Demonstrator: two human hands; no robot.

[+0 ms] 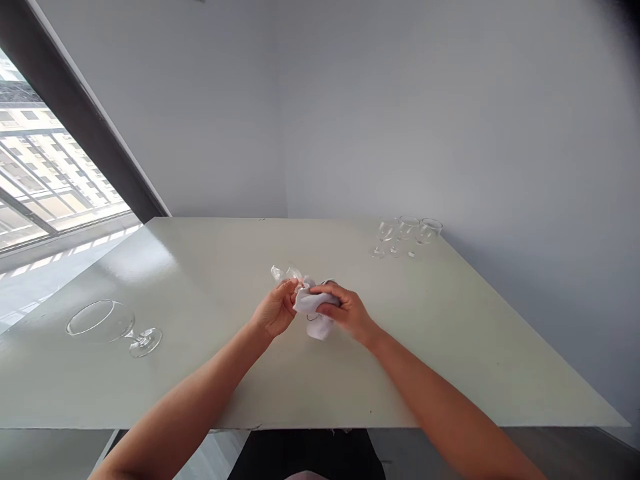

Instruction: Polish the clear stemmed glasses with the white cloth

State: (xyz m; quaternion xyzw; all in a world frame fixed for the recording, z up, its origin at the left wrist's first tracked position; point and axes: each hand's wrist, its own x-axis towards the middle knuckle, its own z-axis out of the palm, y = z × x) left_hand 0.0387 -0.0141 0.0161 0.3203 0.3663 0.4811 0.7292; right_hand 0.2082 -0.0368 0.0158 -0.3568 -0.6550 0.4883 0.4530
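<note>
Nearest you, your black-clad lap (305,457) shows below the front edge of the broad, pale, glossy surface (450,373). You face it squarely, and both forearms reach over that edge, which probably lets your 2 hands meet comfortably in front of you.

Over the middle of the surface, your right hand (353,315) grasps a soft white fabric cloth (311,301), fingers above and thumb below, with a loose end hanging beneath. That spread grip likely keeps the folds gathered without squeezing hard. Your left hand (276,310) is closed, its fingertips pinching a clear, shiny glass piece (277,273) at the cloth's left side. It looks like the foot end of a stemmed glass, though cloth and fingers hide the rest. Steadying it from that end would leave your right hand free to manage the cloth. You cannot tell from here whether the bundle touches the surface.

Off to your left, a large, clear stemmed glass with a wide, round bowl (125,327) appears to stand alone, its foot flat; its lean is probably lens distortion. It sits well apart from your left forearm, presumably safe from a knock.

Farther off, near the back right corner, 3 clear, stemmed wine glasses (407,231) stand close together, likely grouped to keep fragile rims beyond your elbows. Behind them rises a plain grey wall (400,120).
</note>
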